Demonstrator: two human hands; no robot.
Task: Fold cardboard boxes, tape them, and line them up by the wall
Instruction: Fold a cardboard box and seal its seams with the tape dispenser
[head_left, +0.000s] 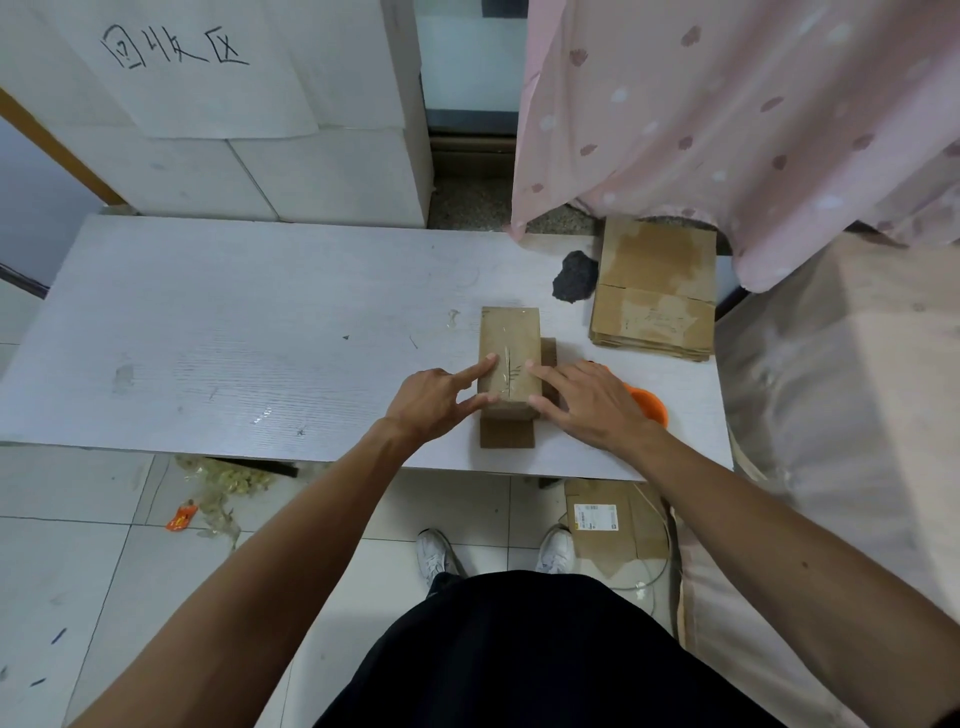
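Observation:
A small brown cardboard box (509, 340) stands on the white table (234, 338), its top flaps closed with clear tape along the seam. One flap sticks out flat toward me at its near end and another at its right side. My left hand (436, 400) touches the box's left top edge with its index finger and presses the near end with another finger. My right hand (587, 400) lies on the right side, fingers straight and pressing the top. A stack of flat unfolded boxes (657, 291) lies at the table's far right.
An orange tape dispenser (652, 405) sits partly hidden behind my right hand. A dark grey lump (574, 278) lies beside the flat stack. White foam blocks (260, 130) stand behind the table, a pink curtain (727, 114) at right. Cardboard (613, 519) and litter lie on the floor.

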